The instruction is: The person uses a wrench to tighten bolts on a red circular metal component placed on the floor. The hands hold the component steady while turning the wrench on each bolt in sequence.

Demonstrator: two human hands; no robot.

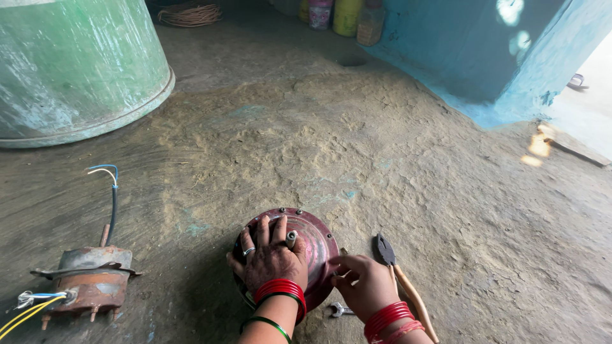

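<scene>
Bare earthen floor (pixel 357 146), rough and sandy, was observed throughout, bounded at the rear right by a turquoise painted wall (pixel 472 51). At the far left a large green drum (pixel 76 64) was recorded standing on the floor. Below it, at the lower left, a rusted motor core (pixel 92 280) was noted lying apart from the hands, with blue, white and yellow wires (pixel 113 191) trailing from it. A coil of cord and several containers (pixel 344 16) were seen along the back.

At bottom centre, a round maroon motor housing (pixel 315 239) was found lying flat on the floor directly below the camera, its short central shaft (pixel 291 239) pointing upward. The left hand (pixel 271 258) was pressed flat on top of the housing, fingers spread, not closed around anything. The right hand (pixel 363 283) was placed at the housing's right rim, fingers curled loosely toward the edge; whether anything was pinched between them could not be determined. The two hands were held apart, the left directly on the housing and the right just beside it.

A small spanner (pixel 338 310) was noted on the floor between the wrists. Pliers (pixel 401 280) with pale handles were recorded just right of the right hand, their long axis running from jaws at upper left to handles at lower right.
</scene>
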